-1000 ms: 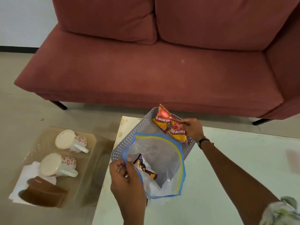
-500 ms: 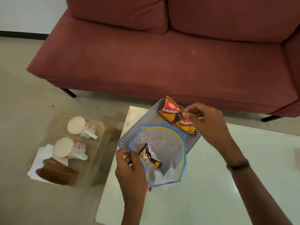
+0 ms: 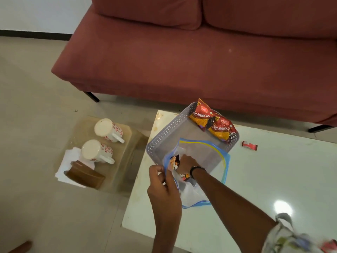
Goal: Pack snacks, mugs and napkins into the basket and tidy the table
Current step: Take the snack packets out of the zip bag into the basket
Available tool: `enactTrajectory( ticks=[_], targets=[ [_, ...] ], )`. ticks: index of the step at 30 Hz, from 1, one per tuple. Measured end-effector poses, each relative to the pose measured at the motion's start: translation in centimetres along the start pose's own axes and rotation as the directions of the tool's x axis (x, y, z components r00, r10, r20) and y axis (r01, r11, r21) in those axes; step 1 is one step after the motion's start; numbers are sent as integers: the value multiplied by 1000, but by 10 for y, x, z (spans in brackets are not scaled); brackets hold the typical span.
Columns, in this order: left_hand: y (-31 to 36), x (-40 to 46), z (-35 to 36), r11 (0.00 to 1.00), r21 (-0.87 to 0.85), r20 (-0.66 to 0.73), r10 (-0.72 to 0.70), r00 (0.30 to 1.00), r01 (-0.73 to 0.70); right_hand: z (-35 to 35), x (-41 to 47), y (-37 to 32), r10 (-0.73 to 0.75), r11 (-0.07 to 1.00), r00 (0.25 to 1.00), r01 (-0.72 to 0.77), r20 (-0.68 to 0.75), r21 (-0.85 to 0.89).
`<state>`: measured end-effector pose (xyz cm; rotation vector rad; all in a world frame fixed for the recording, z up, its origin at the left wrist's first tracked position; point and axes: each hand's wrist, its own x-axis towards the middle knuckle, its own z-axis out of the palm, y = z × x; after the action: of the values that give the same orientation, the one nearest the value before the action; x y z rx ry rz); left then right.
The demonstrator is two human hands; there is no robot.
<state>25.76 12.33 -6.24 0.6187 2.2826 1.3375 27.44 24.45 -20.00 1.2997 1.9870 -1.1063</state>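
Note:
A grey perforated basket (image 3: 165,131) stands at the white table's far left corner, with two red snack packets (image 3: 219,129) lying against its far right end. A clear zip bag (image 3: 207,157) with a blue and yellow rim lies half over the basket's near side. My left hand (image 3: 163,187) pinches the bag's left rim and holds it apart. My right hand (image 3: 186,162) is inside the bag, fingers curled on a small dark snack packet (image 3: 174,161). Two white floral mugs (image 3: 95,151) and white napkins (image 3: 68,158) sit on a low glass side table to the left.
A small red wrapper (image 3: 249,145) lies on the white table (image 3: 264,179) right of the basket. A brown holder (image 3: 84,175) rests on the napkins. A red sofa (image 3: 182,61) stands just behind the table. Tiled floor surrounds the tables.
My right hand let go of the red snack packets, which now lie in the basket, and moved down into the zip bag. The view shifted left.

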Motion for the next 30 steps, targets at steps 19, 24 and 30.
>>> enactTrajectory(
  ticks=[19, 24, 30],
  targets=[
    [11, 29, 3, 994, -44, -164, -102, 981, 96, -114, -120, -8, -345, 909, 899, 392, -270, 142],
    [17, 31, 7, 989, -66, -173, -139, 975, 129, -131, -140, -2, -338, 832, 868, 456, -363, 315],
    [14, 36, 9, 980, -75, -190, -197, 962, 186, -184, -160, 15, -314, 714, 818, 538, -481, 448]
  ],
)
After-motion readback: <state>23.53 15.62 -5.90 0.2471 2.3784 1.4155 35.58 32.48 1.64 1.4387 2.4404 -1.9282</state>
